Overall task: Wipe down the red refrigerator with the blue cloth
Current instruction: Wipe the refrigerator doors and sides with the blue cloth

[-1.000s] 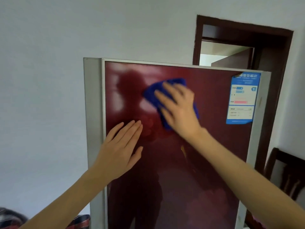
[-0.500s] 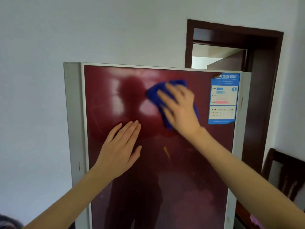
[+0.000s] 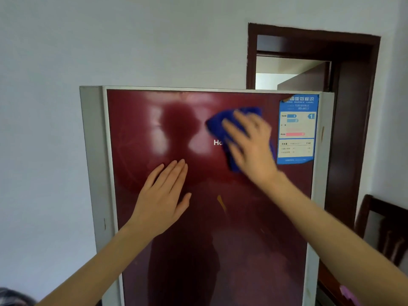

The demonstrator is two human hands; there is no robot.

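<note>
The blue cloth (image 3: 223,127), long axis running top-left to bottom-right, is pressed against the red refrigerator door (image 3: 198,228) by the flat right hand (image 3: 251,144); the left hand (image 3: 163,195) is laid flat, fingers straight and together.

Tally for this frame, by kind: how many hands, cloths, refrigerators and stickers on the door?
Hands: 2, the left hand and the right hand
Blue cloth: 1
Red refrigerator: 1
Blue energy label on the door: 1
Total: 5
</note>
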